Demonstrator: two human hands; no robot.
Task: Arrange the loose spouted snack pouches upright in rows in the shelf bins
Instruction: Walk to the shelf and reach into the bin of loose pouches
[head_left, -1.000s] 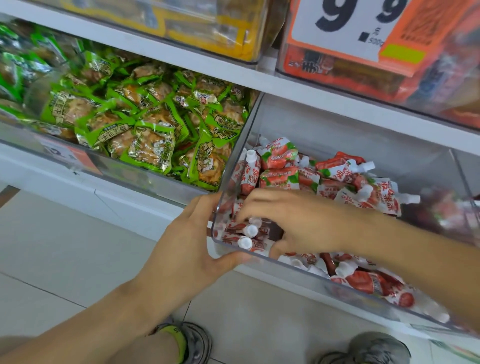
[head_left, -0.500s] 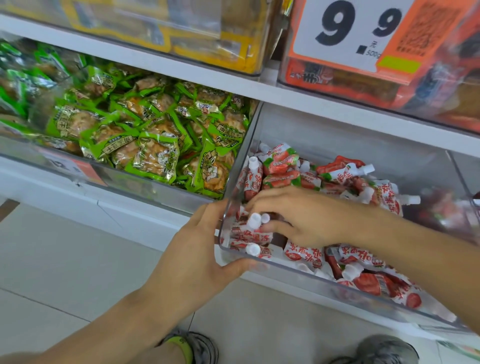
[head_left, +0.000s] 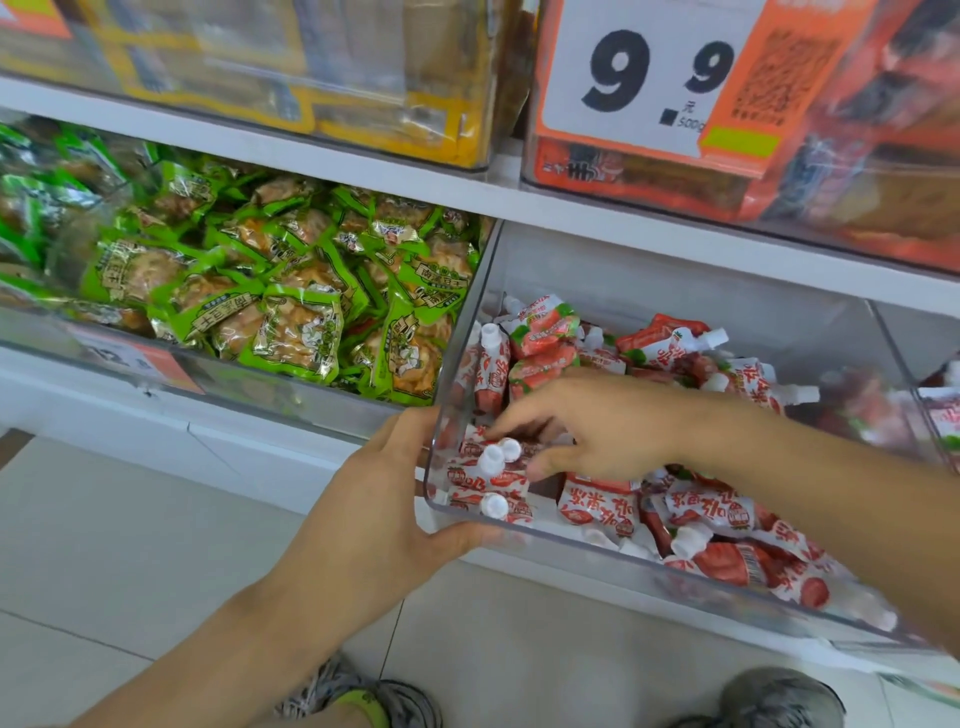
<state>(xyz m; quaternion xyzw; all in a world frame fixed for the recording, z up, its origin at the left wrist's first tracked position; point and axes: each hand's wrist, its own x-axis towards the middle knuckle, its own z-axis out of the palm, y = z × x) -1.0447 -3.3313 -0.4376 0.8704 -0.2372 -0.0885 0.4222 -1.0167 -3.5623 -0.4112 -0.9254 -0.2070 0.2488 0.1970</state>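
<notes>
**Bracing bin, packing front-left row**

Near: my left hand (head_left: 384, 525) wraps the front-left corner of the clear bin (head_left: 597, 545), thumb under the front lip, fingers up the outer side wall. Gripping it, I'd say to keep the bin from sliding or tipping while the other hand works inside.

Just inside that corner: a few pouches (head_left: 488, 470) stand upright, white caps up, tight against the side wall. The wall acts as a backstop, so the row likely starts there.

My right hand (head_left: 587, 426) is in the bin over that row, fingers loosely curled and touching the standing pouches from the right. Looks like pressing them to the wall so they don't flop. Can't tell if it actually pinches one; fingertips are partly hidden.

Further right and back: loose pouches (head_left: 727, 525) lie flat or askew in a heap, spouts pointing every way. Most of the bin is unsorted, so early in the job.

Far: green packs (head_left: 291, 312) in the neighbouring bin, price sign (head_left: 644, 73) on the shelf above.
</notes>
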